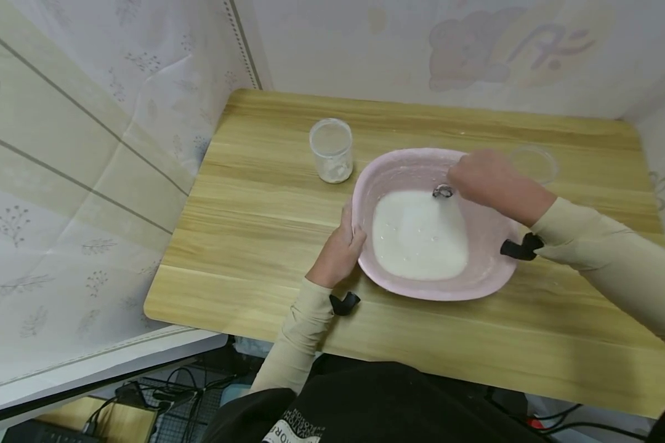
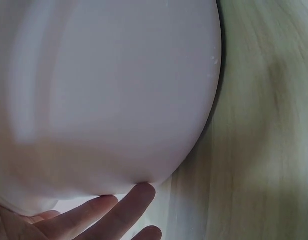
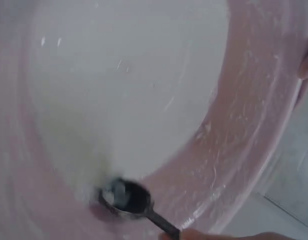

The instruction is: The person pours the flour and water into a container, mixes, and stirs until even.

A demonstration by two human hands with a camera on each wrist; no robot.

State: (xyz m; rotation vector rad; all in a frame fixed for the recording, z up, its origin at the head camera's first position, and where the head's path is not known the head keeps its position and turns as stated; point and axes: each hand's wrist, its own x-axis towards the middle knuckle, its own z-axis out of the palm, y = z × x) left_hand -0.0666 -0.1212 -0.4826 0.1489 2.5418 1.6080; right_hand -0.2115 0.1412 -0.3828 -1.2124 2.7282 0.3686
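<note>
A pink plastic basin (image 1: 490,258) stands on the wooden table with white liquid (image 1: 421,237) in its bottom. At the basin's left side, my left hand (image 1: 339,251) grips the rim, thumb over the edge; the left wrist view shows its fingers (image 2: 126,210) against the outer wall. My right hand (image 1: 484,178) is over the far right rim, holding a metal spoon (image 1: 443,191) by the handle. In the right wrist view, the spoon's bowl (image 3: 136,199) is at the liquid's edge by the inner wall, with some whitish matter in it. White residue streaks that wall.
A clear jar (image 1: 332,151) with some white contents stands behind the basin to the left. Beyond my right hand lies a clear round lid (image 1: 553,166). The wooden table (image 1: 244,246) ends against patterned walls at the back and left. Cables (image 1: 191,394) run below its front edge.
</note>
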